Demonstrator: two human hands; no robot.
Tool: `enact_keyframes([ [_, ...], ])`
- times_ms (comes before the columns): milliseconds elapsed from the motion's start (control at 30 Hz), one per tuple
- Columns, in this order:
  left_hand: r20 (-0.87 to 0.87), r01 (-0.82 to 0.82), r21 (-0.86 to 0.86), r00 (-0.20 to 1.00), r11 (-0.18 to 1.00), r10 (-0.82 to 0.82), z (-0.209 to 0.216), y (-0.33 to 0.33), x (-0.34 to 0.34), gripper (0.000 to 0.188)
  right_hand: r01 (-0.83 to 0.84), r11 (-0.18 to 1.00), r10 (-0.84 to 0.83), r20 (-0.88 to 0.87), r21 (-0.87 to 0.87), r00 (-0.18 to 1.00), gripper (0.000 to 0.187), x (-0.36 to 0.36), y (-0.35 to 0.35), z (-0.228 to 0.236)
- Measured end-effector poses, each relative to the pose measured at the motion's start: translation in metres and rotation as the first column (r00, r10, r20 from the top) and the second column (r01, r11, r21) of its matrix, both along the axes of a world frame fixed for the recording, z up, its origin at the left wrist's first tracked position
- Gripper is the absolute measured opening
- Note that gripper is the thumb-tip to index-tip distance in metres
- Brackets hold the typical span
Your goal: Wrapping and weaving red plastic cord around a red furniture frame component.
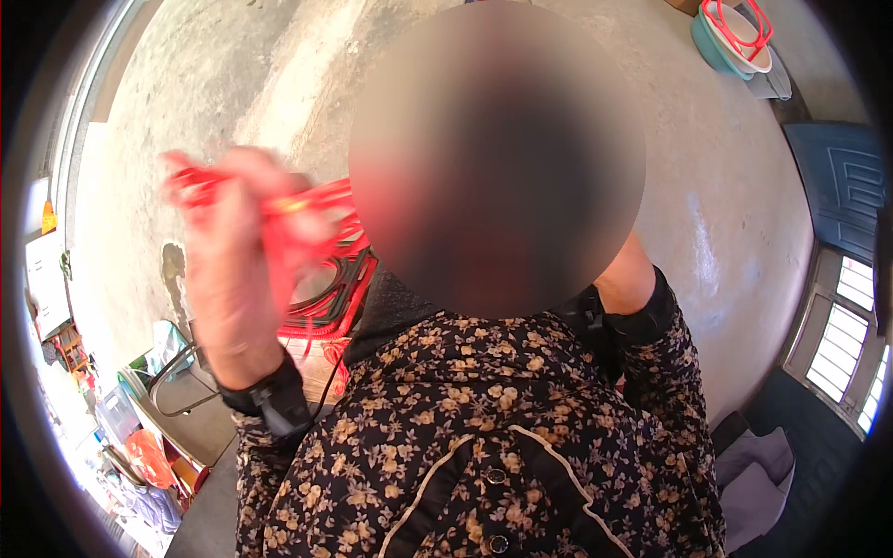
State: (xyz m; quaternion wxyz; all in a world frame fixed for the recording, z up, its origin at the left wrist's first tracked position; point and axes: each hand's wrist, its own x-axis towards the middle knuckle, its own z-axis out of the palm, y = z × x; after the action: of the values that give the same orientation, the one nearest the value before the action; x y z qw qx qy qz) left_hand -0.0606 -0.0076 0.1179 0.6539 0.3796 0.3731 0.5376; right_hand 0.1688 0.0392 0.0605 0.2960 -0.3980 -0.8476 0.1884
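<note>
Raised at the left, my left hand [237,242] is closed around a bundle of red strands [337,197]. Motion blurs both the fingers and the bundle, and the exact kind of strand cannot be made out. The strands run right, into a large blurred disc that covers the middle of the view. My right wrist [627,274] shows at the disc's lower right edge, while the right hand itself is hidden behind it. Below my left hand lies a pile of red and black coiled lengths [349,296], on what looks like a wooden surface.
A teal and white basin [714,48] with red loops in it stands at the top right. On the right are a blue door [842,177] and grey cloth [758,479]. A metal-framed chair [191,405] and assorted goods stand at the left.
</note>
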Motion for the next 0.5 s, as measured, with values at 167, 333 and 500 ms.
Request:
enact_keyframes([
  [167, 0.321, -0.084, 0.201, 0.947, 0.976, 0.016, 0.038, -0.005, -0.041, 0.015, -0.252, 0.893, 0.201, -0.172, -0.372, 0.965, 0.020, -0.006, 0.004, 0.026],
  [333, 0.456, -0.107, 0.215, 0.890, 0.971, -0.003, 0.041, -0.011, -0.080, 0.020, -0.316, 0.595, 0.005, -0.389, -0.739, 0.921, 0.015, 0.007, 0.003, 0.029],
  [500, -0.357, -0.418, 0.711, 0.478, 0.565, 0.802, 0.047, -0.031, -0.131, 0.044, -0.324, 0.646, 0.038, -0.395, -0.691, 0.918, 0.014, 0.002, 0.000, 0.024],
])
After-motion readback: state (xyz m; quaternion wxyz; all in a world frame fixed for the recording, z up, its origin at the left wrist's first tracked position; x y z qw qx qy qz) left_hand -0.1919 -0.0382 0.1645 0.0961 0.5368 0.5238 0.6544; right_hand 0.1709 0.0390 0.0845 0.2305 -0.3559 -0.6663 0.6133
